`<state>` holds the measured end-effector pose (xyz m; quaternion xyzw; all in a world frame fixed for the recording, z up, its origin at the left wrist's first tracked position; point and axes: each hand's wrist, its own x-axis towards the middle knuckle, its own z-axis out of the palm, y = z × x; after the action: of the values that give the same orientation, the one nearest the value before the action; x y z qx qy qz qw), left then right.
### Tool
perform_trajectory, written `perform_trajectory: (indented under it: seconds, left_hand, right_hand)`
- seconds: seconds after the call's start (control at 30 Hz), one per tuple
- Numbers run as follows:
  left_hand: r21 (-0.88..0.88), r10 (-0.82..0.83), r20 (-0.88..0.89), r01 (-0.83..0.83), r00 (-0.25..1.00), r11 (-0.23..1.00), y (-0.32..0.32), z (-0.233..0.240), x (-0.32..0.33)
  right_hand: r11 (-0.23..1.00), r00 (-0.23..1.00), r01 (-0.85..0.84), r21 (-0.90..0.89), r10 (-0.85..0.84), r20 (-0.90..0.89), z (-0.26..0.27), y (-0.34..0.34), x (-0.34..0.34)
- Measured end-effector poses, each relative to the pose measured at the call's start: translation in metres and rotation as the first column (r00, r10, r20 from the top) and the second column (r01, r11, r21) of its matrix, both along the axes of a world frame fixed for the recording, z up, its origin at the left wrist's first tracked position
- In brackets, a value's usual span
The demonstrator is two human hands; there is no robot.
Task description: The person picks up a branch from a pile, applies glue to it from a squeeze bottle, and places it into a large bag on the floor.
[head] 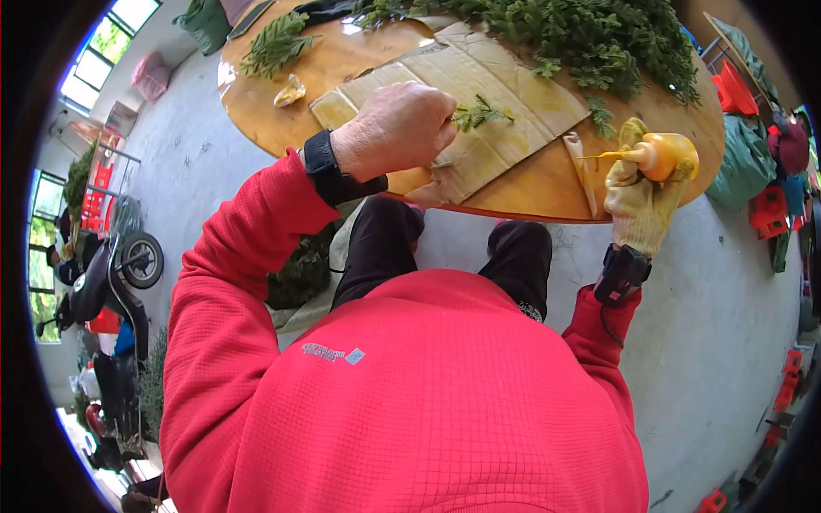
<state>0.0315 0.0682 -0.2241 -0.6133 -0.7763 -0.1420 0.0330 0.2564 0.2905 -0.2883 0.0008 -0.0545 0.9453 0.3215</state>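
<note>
My bare left hand (pixel 405 128) is closed around a small green conifer sprig (pixel 482 114), whose leafy tip sticks out to the right. Beneath it lies a flattened cardboard sheet (pixel 513 144) stained yellow. In a soiled knit glove, my right hand (pixel 641 199) grips a squeeze bottle (pixel 670 156) of orange-yellow liquid. The bottle is on its side, its thin nozzle pointing left toward the cardboard. Both hands are over the near side of a round wooden table (pixel 256 122).
A large heap of conifer branches (pixel 596 38) covers the table's far right. A separate sprig (pixel 277 45) and a yellow-smeared crumpled piece (pixel 290 92) lie at left. A motor scooter (pixel 106 276) stands on the floor to the left; red plastic stools (pixel 768 208) and a green sack (pixel 741 163) are at right.
</note>
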Motion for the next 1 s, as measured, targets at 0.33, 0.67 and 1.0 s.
perform_trajectory:
  seconds: [0.33,0.67,1.0]
  left_hand:
    - [0.410,-0.126,0.062,0.090,0.990,0.907,-0.032,-0.010,0.005]
    - [0.201,-0.223,0.074,0.204,0.972,0.958,-0.033,-0.037,0.010]
    - [0.333,-0.245,0.020,0.224,0.969,0.916,-0.038,-0.041,0.008]
  right_hand:
    - [0.980,0.959,0.126,0.154,-0.160,0.233,-0.007,0.009,0.004]
    - [0.976,0.953,0.157,0.149,-0.190,0.237,0.003,-0.001,0.001]
    - [0.919,0.953,0.189,0.346,-0.256,0.161,0.051,-0.045,-0.029]
